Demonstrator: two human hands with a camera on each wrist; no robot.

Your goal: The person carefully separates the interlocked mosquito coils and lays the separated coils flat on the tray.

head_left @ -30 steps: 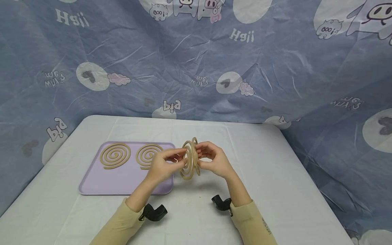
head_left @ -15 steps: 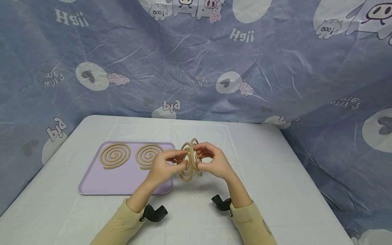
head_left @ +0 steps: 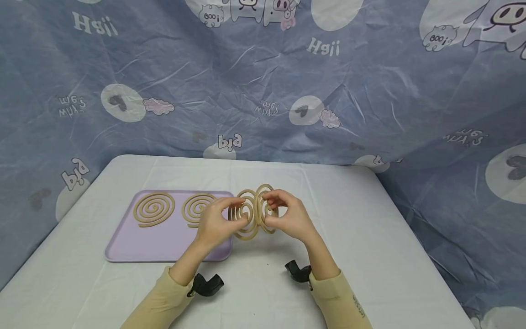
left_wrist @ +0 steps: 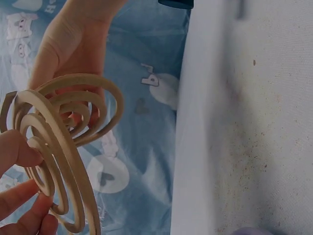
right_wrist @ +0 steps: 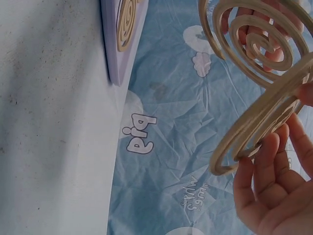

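Note:
My left hand pinches the middle of one tan mosquito coil between thumb and fingertips. With thumb and fingertips, my right hand grips a second mosquito coil. Both are held upright above the table, just right of the tray. They spread apart at an angle, and their outer rings overlap between the hands in the head view. In the left wrist view, the right hand's coil fans out behind the left one. Fingers hide parts of both spirals.
A lilac tray lies on the white table at left. On it are a mosquito coil at the far left and another coil, partly covered by my left hand. Blue printed cloth hangs behind.
The two held coils have turned from nearly flat together to fanned apart, their spiral faces showing more. Both hands stay in nearly the same place. The tray and its coils are unchanged.

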